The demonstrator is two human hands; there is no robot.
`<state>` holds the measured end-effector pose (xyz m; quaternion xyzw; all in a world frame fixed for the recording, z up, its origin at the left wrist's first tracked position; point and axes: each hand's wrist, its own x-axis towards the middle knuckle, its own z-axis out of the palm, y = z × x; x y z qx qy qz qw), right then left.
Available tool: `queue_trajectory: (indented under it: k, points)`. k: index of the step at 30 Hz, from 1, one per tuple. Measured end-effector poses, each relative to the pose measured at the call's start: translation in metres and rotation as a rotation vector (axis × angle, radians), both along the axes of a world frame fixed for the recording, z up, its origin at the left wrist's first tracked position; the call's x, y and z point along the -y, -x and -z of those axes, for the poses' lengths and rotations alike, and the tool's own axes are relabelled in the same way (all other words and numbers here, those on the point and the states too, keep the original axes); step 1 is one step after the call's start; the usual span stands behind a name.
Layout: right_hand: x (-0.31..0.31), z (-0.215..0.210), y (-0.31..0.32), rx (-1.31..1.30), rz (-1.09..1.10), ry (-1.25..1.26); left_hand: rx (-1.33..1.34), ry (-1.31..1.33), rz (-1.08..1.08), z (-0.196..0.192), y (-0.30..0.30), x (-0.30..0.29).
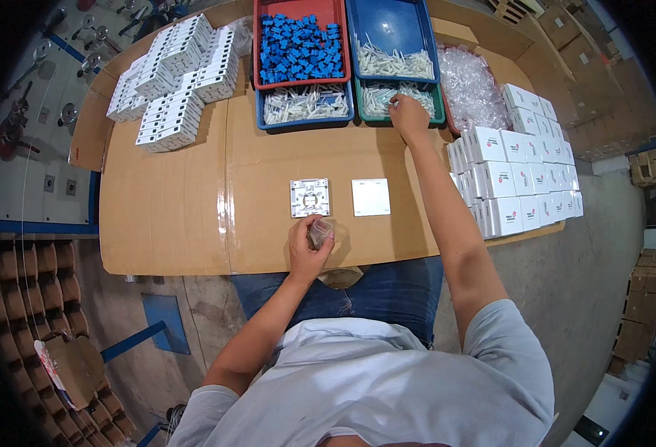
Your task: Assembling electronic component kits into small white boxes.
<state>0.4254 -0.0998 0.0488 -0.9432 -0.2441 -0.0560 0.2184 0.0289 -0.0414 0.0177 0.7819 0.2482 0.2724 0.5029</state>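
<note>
My left hand (309, 249) is closed round a small clear plastic bag (320, 233) near the table's front edge. Just beyond it lies a square white frame (309, 198) with an open, detailed inner side facing up. To the right of that frame a flat white square plate (371, 197) lies on the cardboard. My right arm stretches forward, and my right hand (408, 115) is at the green tray (406, 121), its fingers drawn together over small white and clear pieces. What those fingers hold, if anything, is hidden.
Behind stand a red tray (347, 45) of blue parts and blue trays (391, 30) of white pieces. A bin of clear plastic bags (470, 86) stands at right. Stacked white boxes (518, 175) fill the right side; white modules (171, 119) are piled back left. Cardboard (164, 223) covers the table.
</note>
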Motion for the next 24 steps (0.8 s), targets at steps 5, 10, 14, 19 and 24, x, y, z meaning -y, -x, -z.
queue_trajectory:
  k: [5,10,14,19,24]
  points:
    - [-0.008,0.000,-0.002,-0.018,0.000,0.007,0.016,-0.002,0.000,0.002,0.000,0.000]
    - [-0.010,-0.004,0.001,-0.023,0.024,0.030,0.007,-0.017,0.001,0.003,0.001,0.000]
    - [-0.008,-0.002,-0.002,-0.041,0.029,0.001,0.001,-0.032,-0.003,0.002,0.001,0.000]
    - [-0.009,0.004,-0.012,-0.061,0.017,0.015,-0.001,-0.044,0.006,0.003,0.000,0.000]
    - [-0.011,0.005,-0.011,-0.120,0.031,0.004,0.004,-0.027,-0.006,0.001,0.001,0.000]
